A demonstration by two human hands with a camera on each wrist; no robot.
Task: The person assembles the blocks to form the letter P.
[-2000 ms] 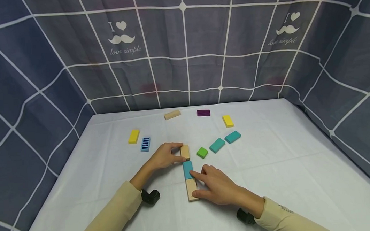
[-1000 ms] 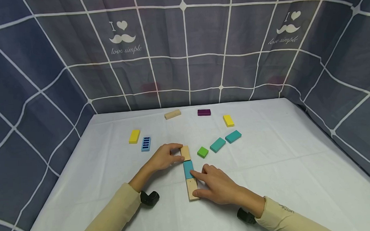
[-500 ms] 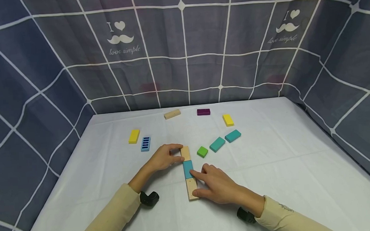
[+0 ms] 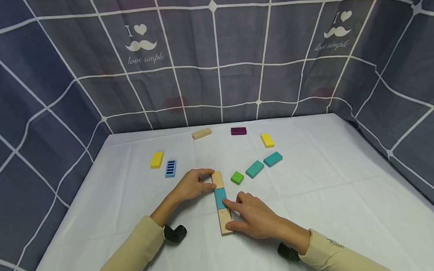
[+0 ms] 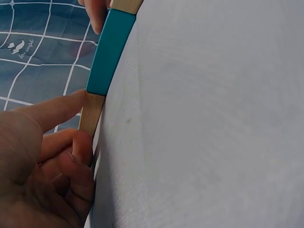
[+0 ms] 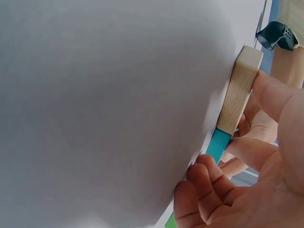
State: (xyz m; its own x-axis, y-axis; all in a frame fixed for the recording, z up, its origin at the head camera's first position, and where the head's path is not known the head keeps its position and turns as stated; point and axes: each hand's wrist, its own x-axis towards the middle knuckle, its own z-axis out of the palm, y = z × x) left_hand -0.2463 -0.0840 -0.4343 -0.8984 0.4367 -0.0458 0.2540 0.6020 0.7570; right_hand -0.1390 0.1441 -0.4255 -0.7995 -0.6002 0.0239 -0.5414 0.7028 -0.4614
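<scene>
Three blocks lie end to end in a row at the middle of the table: a plain wooden block farthest away, a teal block in the middle and another wooden block nearest. My left hand pinches the far wooden block lengthwise, its thumb near the joint with the teal one. From the right, my right hand rests its index finger on the teal block and its thumb on the near wooden block. In the right wrist view its other fingers are bent and hold nothing.
Right of the row lie a green block and two teal blocks. A yellow block, a purple block and a wooden block lie farther back. At left are a yellow block and a blue slotted block.
The far wooden block has shifted very slightly toward the teal block, and the thin dark gap between them has closed. Both hands otherwise stay almost still.
</scene>
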